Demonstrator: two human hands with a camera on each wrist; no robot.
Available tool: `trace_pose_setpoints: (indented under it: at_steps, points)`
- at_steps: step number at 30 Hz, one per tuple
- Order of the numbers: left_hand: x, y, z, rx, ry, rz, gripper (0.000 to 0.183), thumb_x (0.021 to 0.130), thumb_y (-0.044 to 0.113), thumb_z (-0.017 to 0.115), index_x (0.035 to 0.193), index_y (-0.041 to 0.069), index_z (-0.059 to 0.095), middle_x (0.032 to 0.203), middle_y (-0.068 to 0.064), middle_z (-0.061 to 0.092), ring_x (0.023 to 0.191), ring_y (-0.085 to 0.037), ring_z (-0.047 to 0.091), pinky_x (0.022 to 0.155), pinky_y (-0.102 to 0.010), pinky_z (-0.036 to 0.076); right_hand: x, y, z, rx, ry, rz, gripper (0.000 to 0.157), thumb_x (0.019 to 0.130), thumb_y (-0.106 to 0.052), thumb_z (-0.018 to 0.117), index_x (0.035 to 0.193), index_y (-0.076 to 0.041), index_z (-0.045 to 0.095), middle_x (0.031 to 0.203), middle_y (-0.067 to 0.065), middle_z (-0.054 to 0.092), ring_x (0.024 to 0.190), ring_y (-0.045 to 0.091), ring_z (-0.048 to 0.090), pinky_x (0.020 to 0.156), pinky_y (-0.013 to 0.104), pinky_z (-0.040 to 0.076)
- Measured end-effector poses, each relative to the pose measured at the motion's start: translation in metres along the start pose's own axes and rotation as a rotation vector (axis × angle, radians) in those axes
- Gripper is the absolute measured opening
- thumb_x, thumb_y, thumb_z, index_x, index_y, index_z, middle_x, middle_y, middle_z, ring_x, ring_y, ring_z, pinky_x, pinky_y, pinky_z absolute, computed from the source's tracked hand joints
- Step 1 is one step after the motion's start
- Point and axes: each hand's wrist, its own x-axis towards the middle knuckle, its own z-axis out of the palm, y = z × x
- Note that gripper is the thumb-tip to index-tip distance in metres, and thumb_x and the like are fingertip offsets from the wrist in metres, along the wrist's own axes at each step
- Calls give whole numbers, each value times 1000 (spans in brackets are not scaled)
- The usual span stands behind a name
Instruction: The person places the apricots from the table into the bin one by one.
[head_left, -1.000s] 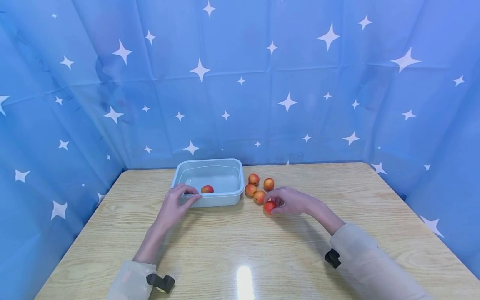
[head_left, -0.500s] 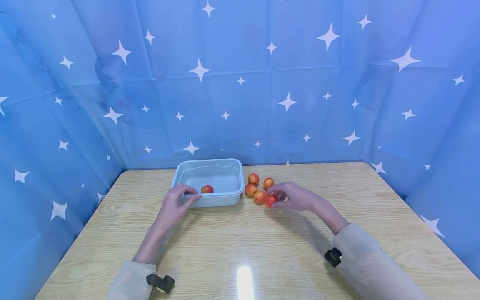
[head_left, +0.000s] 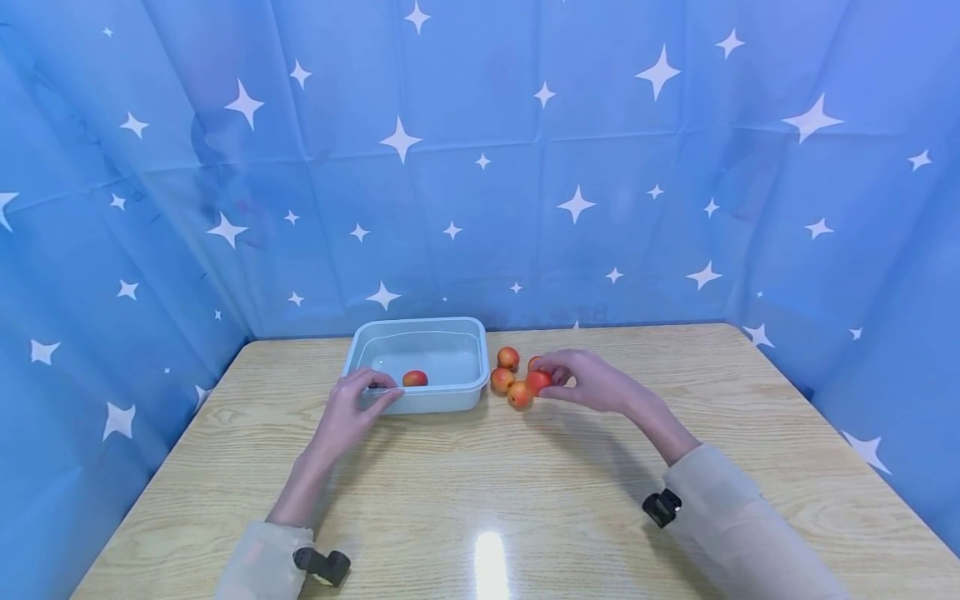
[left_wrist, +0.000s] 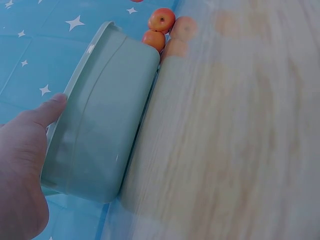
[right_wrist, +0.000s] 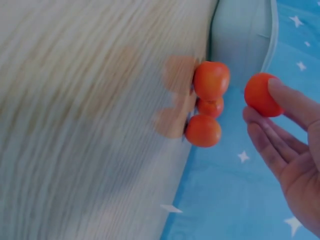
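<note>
In the head view, my left hand (head_left: 354,410) pinches the near rim of a light blue plastic bin (head_left: 442,401) at its left part. The left wrist view shows the thumb on the outer side of that rim. One red-yellow apple (head_left: 415,378) lies inside the bin. My right hand (head_left: 592,385) holds a small red apple (right_wrist: 261,96) between thumb and fingers, off the table. Just below and beside it, several more small apples (head_left: 519,396) sit clustered at the bin's right side. One apple (head_left: 534,363) at the back is partly hidden by the right hand.
Bin and fruit stand toward the far side of a wood-grain table (head_left: 435,483). A blue curtain (head_left: 480,208) with white stars hangs behind and at both sides. Each sleeve carries a black wrist camera (head_left: 322,566).
My right hand has lifted the red apple off the table and moved it up and away from me, over the cluster. The left hand and the bin have stayed in place.
</note>
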Motion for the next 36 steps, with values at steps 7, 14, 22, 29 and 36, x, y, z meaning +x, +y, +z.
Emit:
trace_pose_setpoints:
  at_steps: [7,14,22,29,36]
  points:
    - [0,0,1,8,0,-8,12,88,13,80,98,13,72,94,5,69,92,-16,63,85,-31,51,5,-6,-4,-35,54,17,39,91,-7,76,128,-1,65,117,8,70,96,20,67,85,41,56]
    - [0,1,0,-2,5,-10,13,87,13,81,97,12,73,94,4,70,92,-17,63,85,-38,51,11,-13,-7,-38,85,25,41,90,-8,76,129,-1,64,117,8,70,97,20,68,88,44,56]
    - [0,0,1,2,2,-19,13,89,14,80,99,11,73,95,3,70,93,-17,63,86,-35,50,19,-21,-7,-42,109,27,42,91,-13,77,130,-2,64,117,7,69,96,18,67,87,41,56]
    - [-1,0,1,-1,-12,-52,13,89,15,79,100,13,72,96,5,69,95,-14,62,88,-36,51,26,-28,-6,-31,132,50,43,91,-13,77,130,-4,64,113,4,69,95,19,66,85,41,56]
    - [-1,1,1,1,-13,-51,13,89,15,79,101,13,72,96,5,69,95,-14,62,88,-36,51,31,-32,-3,1,164,54,42,91,-14,77,130,-4,65,113,5,70,95,19,66,85,44,56]
